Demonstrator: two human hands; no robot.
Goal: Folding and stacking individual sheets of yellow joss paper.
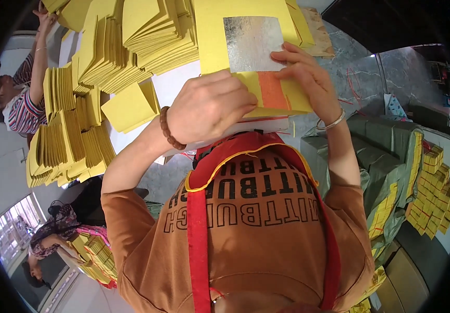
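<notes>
A yellow paper sheet (212, 31) with a silver foil square (251, 41) and an orange patch (273, 89) lies on top of a pile on the white table (170, 83). My left hand (209, 107), with a brown bead bracelet on its wrist, is curled over the sheet's near edge and pinches it. My right hand (308, 73), with a silver bangle on its wrist, grips the sheet's right side, its fingertips on the corner of the foil square beside the orange patch.
Stacks of folded yellow paper (105, 52) crowd the table's left part. A person in a striped top (24, 104) works at far left and another person (53, 235) sits at lower left. Green sacks (386, 151) and bundled yellow paper (433, 193) stand on the right.
</notes>
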